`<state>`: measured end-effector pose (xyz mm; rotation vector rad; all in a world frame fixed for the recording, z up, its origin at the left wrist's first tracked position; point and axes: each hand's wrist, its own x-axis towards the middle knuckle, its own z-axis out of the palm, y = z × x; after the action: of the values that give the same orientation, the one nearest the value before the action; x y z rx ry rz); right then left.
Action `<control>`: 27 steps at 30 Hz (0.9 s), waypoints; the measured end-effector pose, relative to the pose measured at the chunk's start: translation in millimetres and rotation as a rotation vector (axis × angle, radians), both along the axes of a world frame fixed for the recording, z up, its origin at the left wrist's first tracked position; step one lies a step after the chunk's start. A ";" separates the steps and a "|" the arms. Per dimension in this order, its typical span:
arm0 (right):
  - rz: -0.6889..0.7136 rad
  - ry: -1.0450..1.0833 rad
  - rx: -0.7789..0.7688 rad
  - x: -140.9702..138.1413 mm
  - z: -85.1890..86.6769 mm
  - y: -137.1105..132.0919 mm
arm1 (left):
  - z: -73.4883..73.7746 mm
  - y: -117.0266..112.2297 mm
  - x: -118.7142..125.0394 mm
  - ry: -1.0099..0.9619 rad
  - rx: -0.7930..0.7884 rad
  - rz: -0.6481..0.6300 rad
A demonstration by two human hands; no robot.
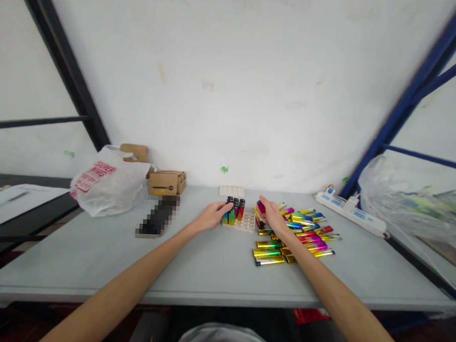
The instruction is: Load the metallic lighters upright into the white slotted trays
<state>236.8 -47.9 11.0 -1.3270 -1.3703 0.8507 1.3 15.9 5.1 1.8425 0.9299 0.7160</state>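
A white slotted tray (pixel 247 223) lies on the grey table (pixel 194 260), with several shiny lighters (pixel 234 210) standing upright in its left part. My left hand (pixel 212 215) rests against the tray's left side, fingers curled round the standing lighters. My right hand (pixel 270 215) is just right of the tray, closed on a magenta lighter (pixel 261 206). A heap of metallic rainbow-coloured lighters (pixel 301 234) lies flat on the table under and to the right of that hand.
A second white tray (pixel 231 191) lies by the wall. A small cardboard box (pixel 167 182), a white plastic bag (pixel 108 186) and a blurred dark object (pixel 158 216) sit at the left. A power strip (pixel 349 211) and clear bag (pixel 408 199) are at the right.
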 end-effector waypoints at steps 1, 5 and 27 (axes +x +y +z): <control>-0.019 -0.027 0.013 -1.2 0.1 -1.2 | 1.0 -0.9 0.2 0.000 0.000 0.002; 0.010 0.025 -0.004 -3.2 0.4 -2.1 | 4.4 -3.8 1.0 0.001 -0.007 0.009; -0.063 -0.469 0.350 -16.6 -1.3 -14.2 | 2.5 -0.8 -0.1 0.021 0.001 0.004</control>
<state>220.2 -62.1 9.8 -1.3271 -1.7333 0.2384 1.2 15.1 7.6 1.8529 0.9473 0.7012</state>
